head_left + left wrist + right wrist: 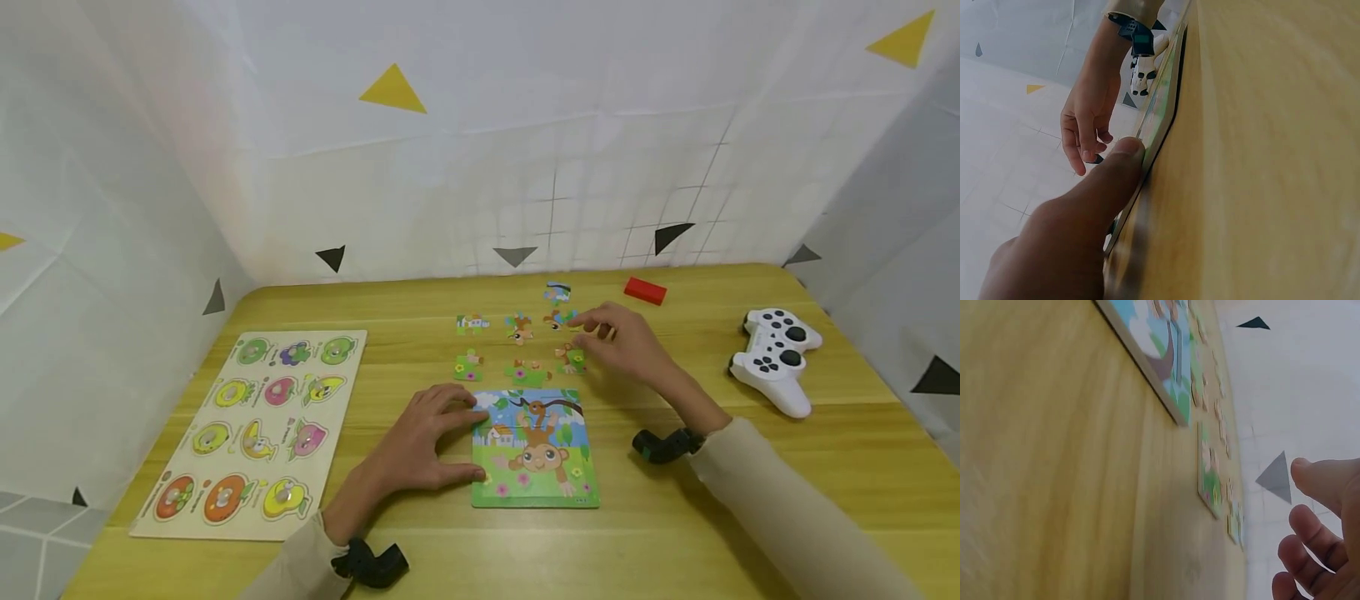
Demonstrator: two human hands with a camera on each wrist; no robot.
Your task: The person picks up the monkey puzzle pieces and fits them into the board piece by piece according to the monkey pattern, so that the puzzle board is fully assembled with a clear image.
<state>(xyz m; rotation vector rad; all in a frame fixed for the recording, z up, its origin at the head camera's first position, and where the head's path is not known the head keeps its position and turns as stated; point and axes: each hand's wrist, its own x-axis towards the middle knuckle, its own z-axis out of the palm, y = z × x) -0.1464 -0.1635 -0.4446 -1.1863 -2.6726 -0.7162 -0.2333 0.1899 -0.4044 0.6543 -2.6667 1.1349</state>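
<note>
A monkey jigsaw board lies flat on the table. Along its left side my left hand is spread, fingers loosely bent. In the left wrist view the thumb touches the board's edge. Behind the board are several loose jigsaw pieces, among them a green one with flowers and one with a white house. My right hand hovers at the right of these, nearest a blue and brown piece. Its fingers are loosely bent and nothing shows between them in the right wrist view.
To the left lies a wooden fruit peg puzzle. A red block is near the table's back edge, and a white game controller sits at the right. White cloth walls rise behind and beside the table.
</note>
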